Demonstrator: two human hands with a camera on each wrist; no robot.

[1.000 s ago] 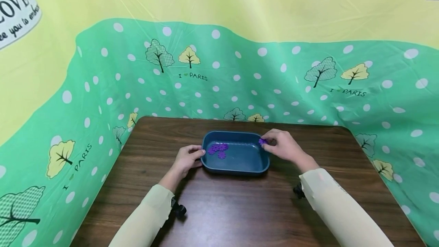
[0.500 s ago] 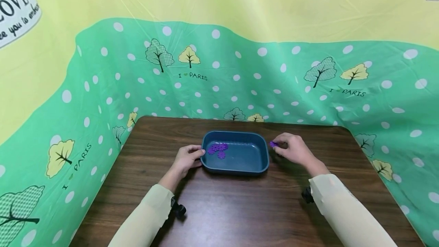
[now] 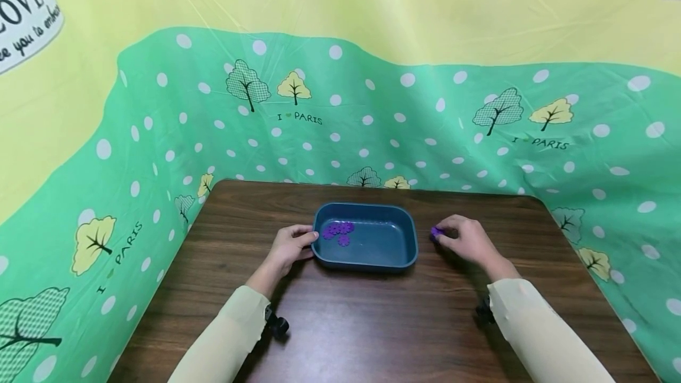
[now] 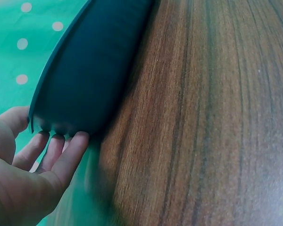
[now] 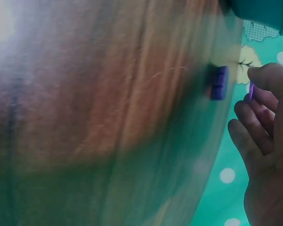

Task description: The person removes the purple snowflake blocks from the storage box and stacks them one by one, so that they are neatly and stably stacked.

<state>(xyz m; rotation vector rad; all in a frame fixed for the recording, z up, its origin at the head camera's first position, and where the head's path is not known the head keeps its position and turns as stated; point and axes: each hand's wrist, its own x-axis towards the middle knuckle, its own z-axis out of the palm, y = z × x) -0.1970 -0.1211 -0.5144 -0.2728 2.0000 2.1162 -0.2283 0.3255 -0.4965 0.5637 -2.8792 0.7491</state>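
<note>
A dark blue-green rectangular basin [image 3: 378, 257] sits on the wooden table. My left hand [image 3: 288, 247] grips its left end, the thumb at the rim and the fingers against the outer wall [image 4: 85, 80]. Several purple flower-shaped plastic pieces [image 3: 338, 229] lie on its floor towards the left. To the right of the basin, my right hand [image 3: 468, 241] pinches a thin purple piece [image 5: 251, 91] between thumb and fingers. Beside those fingertips, a short purple stack [image 5: 220, 83] rests on the tabletop; in the head view the hand partly hides it.
The dark wooden table [image 3: 372, 330] ends at a green and yellow printed cloth [image 3: 330, 105] that hangs behind and to both sides. A black wrist device [image 3: 278, 325] is strapped at the left cuff, and another black device [image 3: 484, 312] at the right.
My right hand has moved from above the basin's right rim, out to the right and down towards the tabletop, with a purple piece in its fingers. The left hand and basin stay in place.
</note>
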